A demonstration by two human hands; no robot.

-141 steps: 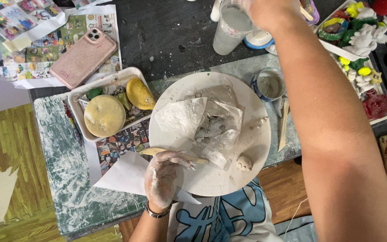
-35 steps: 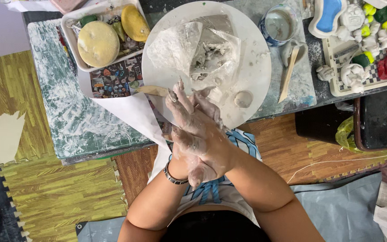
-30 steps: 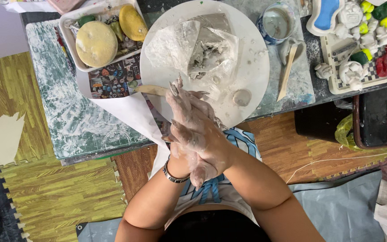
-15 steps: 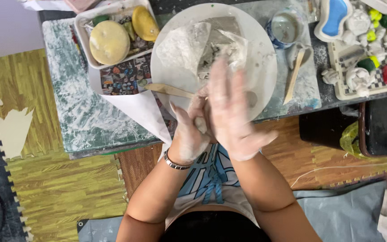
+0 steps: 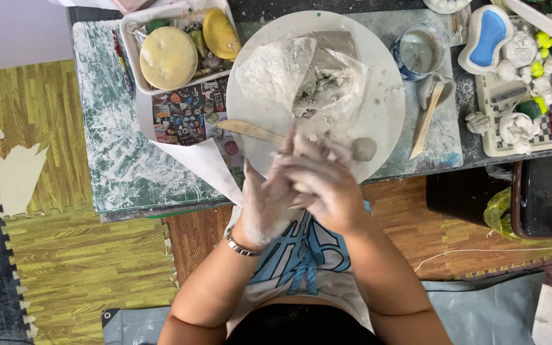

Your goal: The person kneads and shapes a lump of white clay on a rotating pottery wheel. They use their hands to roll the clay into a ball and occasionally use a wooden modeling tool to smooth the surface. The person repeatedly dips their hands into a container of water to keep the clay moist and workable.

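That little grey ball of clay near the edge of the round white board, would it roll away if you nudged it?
Probably a little. The small grey clay ball looks rounded, so a nudge could roll it across the round white board. It lies near the rim, so it might drop off. It looks like soft, damp clay, so it would likely dent or stick rather than roll far.

Left hand and right hand: coated pale grey-white. Round board: white, grey-smeared. Bench: green, white-streaked. Tray: white, holding two yellow sponges. Cup: blue-patterned. Floor mat: yellow-green woodgrain.
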